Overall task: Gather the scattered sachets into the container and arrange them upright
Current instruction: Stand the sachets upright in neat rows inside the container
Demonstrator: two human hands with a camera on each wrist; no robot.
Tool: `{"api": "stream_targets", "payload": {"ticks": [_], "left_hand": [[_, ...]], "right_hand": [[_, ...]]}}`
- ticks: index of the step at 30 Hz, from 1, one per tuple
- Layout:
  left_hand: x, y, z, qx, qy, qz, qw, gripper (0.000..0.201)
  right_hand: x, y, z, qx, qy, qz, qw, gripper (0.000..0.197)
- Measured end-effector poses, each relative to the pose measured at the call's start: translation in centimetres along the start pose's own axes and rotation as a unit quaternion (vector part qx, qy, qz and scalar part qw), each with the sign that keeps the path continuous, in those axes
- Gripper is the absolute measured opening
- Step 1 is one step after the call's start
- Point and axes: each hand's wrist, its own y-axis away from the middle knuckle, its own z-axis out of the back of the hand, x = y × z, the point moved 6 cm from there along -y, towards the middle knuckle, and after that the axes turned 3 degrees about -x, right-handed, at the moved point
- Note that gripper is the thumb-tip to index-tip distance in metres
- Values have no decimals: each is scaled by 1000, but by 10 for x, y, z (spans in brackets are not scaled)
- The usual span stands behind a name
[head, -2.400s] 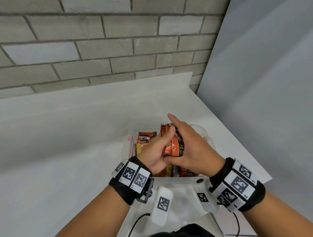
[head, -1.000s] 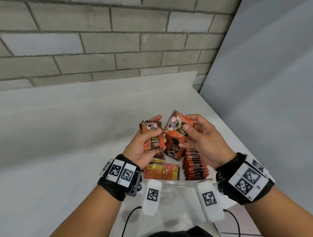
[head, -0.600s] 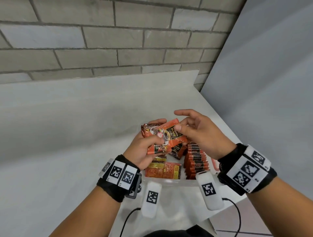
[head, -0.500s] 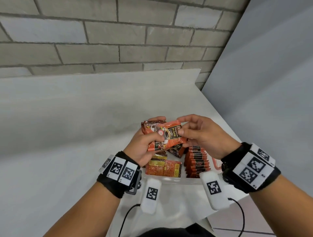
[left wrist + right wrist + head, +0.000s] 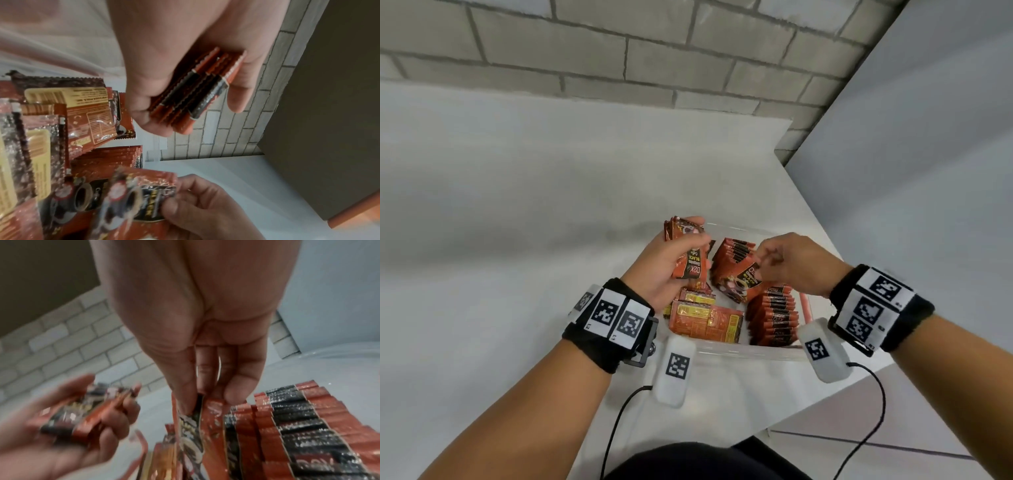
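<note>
A clear plastic container (image 5: 743, 351) sits near the table's right corner, filled with orange and black sachets. My left hand (image 5: 674, 260) holds a small stack of sachets (image 5: 688, 250) above its left side; the wrist view shows the stack (image 5: 197, 92) edge-on between thumb and fingers. My right hand (image 5: 780, 260) is down in the container, pinching the top of one sachet (image 5: 746, 275) that leans against an upright row (image 5: 774, 315). In the right wrist view the pinched sachet (image 5: 191, 417) stands beside that row (image 5: 298, 426). Flat sachets (image 5: 705, 320) lie at the front left.
The white table (image 5: 534, 222) runs left and back to a grey brick wall (image 5: 619, 51). A grey panel (image 5: 928, 154) borders the right side. The table's edge falls off just right of and in front of the container. Cables hang from my wrist cameras.
My hands have parted. The right hand dropped from the held stack into the container and now pinches a sachet there. The left hand keeps its stack, turned more upright.
</note>
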Motion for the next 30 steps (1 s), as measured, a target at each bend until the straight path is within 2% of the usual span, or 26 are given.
{"api": "stream_targets", "payload": {"ticks": [4,9,15,24,28,30], "left_hand": [[1,-4,3,-1,-2,5,1000,49],[3,-5,5,4,6,6,1000,48],[2,-3,5,1,8,5,1000,50],[3,-5,6,5,20,0,1000,38],[3,-5,6,1,13,-2,1000,36],[3,-4,6,1,14,-2,1000,38]], "right_hand": [[15,-11,-19,24,157,37,987,9],[14,-22,-31,42,223,13,974,12],[13,-29,-38,48,309,24,950,15],[17,-31,-45,50,356,50,932,12],[16,-31,-40,29,348,45,936,9],[15,-30,-37,22,336,40,941,16]]}}
